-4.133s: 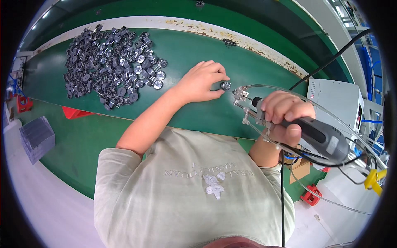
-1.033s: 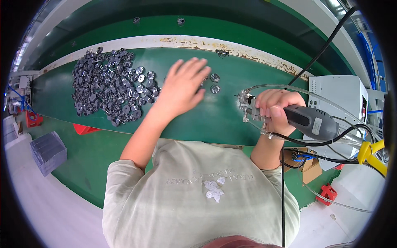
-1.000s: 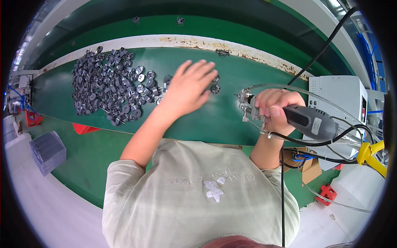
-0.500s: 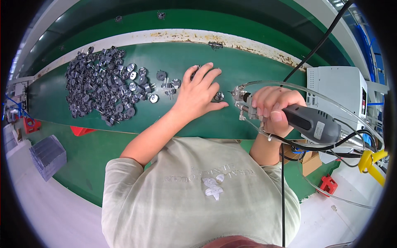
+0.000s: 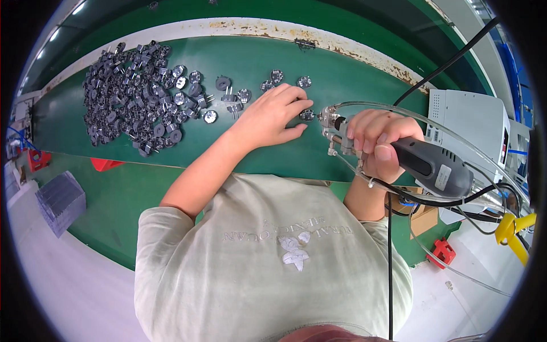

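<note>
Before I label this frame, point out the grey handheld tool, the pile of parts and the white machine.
Grey handheld tool (image 5: 437,165), head view: body behind the fingers (image 5: 387,132).
Pile of parts (image 5: 134,100), head view: heap's middle.
White machine (image 5: 468,118), head view: pale casing.

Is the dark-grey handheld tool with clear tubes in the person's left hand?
No, the right hand has its fingers wrapped around the long dark-grey plastic tool.

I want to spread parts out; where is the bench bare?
Bare: between the white rear rail and the clear tube; also the front strip between the left forearm and the handheld tool. Crowded: left end, under the heap, and beside the left hand, among scattered parts.
</note>
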Available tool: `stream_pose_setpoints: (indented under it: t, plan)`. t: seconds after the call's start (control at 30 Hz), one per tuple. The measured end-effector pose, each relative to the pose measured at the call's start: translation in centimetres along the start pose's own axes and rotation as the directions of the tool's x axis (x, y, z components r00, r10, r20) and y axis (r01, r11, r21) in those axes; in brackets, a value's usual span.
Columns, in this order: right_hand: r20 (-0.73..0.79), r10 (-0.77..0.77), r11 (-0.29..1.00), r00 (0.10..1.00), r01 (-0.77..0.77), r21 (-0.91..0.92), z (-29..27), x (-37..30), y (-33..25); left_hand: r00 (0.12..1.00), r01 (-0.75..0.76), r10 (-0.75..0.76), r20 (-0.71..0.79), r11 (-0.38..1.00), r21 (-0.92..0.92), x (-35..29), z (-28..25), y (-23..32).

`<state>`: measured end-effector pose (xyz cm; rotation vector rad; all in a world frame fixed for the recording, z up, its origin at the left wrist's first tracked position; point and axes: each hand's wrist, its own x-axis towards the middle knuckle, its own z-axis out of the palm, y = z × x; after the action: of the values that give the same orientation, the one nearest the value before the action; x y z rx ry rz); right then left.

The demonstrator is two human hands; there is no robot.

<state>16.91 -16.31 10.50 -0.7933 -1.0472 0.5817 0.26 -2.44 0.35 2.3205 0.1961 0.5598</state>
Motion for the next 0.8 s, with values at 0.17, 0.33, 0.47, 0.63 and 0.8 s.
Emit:
stream_pose_setpoints:
  t: [0.17,0.33,0.47,0.63,0.8]
  plan:
    - [0.013,0.025,0.997,1.0,-0.024,-0.073,-0.1,0.0,0.1,1.0,-0.002,0.002,0.021,1.0,-0.018,-0.1,-0.1,-0.6]
    - [0.001,0.035,0.997,0.999,-0.035,-0.071,-0.1,-0.1,0.2,1.0,-0.012,0.012,0.021,1.0,-0.012,0.0,-0.2,-0.5]
    - [0.01,0.042,0.997,0.999,-0.041,-0.067,-0.2,-0.1,0.1,1.0,-0.03,0.03,0.005,1.0,-0.009,0.0,-0.1,-0.7]
    - [0.059,0.029,0.995,0.998,-0.023,-0.097,0.1,0.1,0.3,0.999,-0.04,0.04,-0.007,0.999,-0.015,-0.2,0.0,-0.8]
    - [0.155,-0.046,0.98,0.987,0.074,-0.183,0.9,1.1,1.3,0.999,-0.023,0.023,0.022,0.999,-0.024,-0.2,0.0,-0.6]
